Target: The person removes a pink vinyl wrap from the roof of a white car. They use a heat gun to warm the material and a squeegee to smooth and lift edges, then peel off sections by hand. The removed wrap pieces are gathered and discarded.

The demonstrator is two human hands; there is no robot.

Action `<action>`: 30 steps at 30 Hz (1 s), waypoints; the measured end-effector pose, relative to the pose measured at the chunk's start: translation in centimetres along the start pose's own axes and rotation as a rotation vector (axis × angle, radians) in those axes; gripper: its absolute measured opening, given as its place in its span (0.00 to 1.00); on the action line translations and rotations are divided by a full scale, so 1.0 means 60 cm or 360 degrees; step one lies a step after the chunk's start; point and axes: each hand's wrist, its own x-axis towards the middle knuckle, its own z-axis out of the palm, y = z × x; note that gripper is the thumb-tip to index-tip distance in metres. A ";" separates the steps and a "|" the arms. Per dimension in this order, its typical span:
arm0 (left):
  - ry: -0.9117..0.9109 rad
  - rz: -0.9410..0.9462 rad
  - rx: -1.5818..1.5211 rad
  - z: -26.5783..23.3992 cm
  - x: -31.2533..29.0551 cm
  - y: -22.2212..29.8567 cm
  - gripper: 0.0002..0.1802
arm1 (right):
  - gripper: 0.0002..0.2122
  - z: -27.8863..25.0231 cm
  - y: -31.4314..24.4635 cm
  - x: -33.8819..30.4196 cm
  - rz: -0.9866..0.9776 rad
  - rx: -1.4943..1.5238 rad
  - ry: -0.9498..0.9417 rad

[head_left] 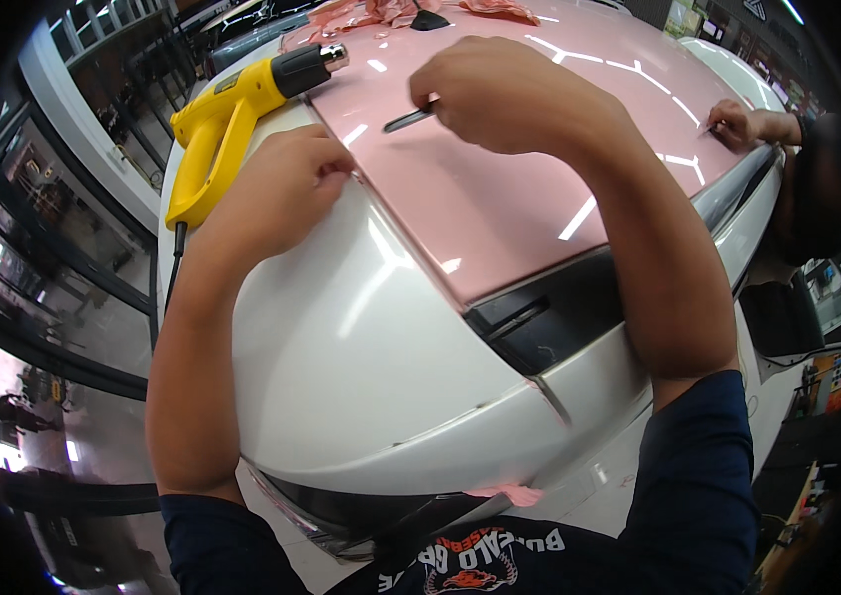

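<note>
Head view, centre frame: glossy pink vinyl film point(500, 188) covers the white car bonnet point(361, 347). Left hand point(281, 188), fingers pressed together, pinches the film's edge. Right hand point(500, 94), upper centre, fingers curled round a thin dark tool point(408, 120). Yellow plastic heat gun point(232, 119) lies upper left. Another person's hand point(742, 124) at the film's upper right edge
</note>
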 end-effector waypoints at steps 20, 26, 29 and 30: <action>0.0228 -0.0170 -0.0236 0.019 0.012 -0.057 0.11 | 0.04 0.009 -0.081 0.006 -0.0192 0.0047 0.0086; 0.0239 -0.0106 -0.0216 0.017 0.002 -0.053 0.11 | 0.04 -0.009 -0.097 0.014 -0.0227 0.0056 0.0091; 0.0156 -0.0117 -0.0245 0.011 0.002 -0.036 0.11 | 0.04 -0.010 -0.064 0.006 -0.0193 -0.0024 0.0211; 0.0120 -0.0118 -0.0220 0.009 0.002 -0.024 0.11 | 0.04 -0.007 -0.050 0.005 -0.0148 -0.0056 0.0261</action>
